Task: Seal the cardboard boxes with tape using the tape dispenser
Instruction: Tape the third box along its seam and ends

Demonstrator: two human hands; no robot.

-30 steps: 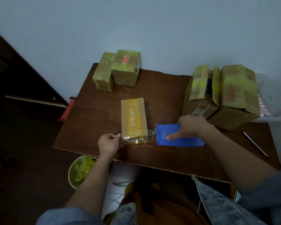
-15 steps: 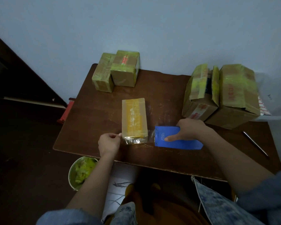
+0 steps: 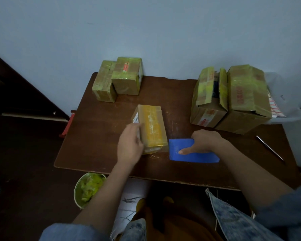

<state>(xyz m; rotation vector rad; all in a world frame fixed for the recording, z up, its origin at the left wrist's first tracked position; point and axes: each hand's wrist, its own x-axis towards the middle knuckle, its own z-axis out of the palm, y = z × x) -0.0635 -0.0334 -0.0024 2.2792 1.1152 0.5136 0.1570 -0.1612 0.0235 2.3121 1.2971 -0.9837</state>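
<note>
A small cardboard box [image 3: 151, 126] with a yellowish tape strip along its top lies in the middle of the brown table [image 3: 97, 136]. My left hand [image 3: 129, 145] grips the box's near left side, and the box is tilted up on that side. A loose end of clear tape hangs off the box's near end. Right of the box, my right hand [image 3: 204, 142] holds the blue tape dispenser [image 3: 189, 154] against the table, thumb lying across its top.
Two taped boxes [image 3: 117, 79] stand at the far left corner. Two larger boxes [image 3: 233, 96] stand at the far right, one with flaps ajar, beside a clear plastic bin [image 3: 288, 112]. A metal rod [image 3: 269, 147] lies near the right edge. A bowl of green scraps [image 3: 89, 188] sits on the floor.
My left hand has moved from the tape end at the box's near left corner onto the box's left side. The box has tipped and turned slightly. The dispenser has pulled away from the tape.
</note>
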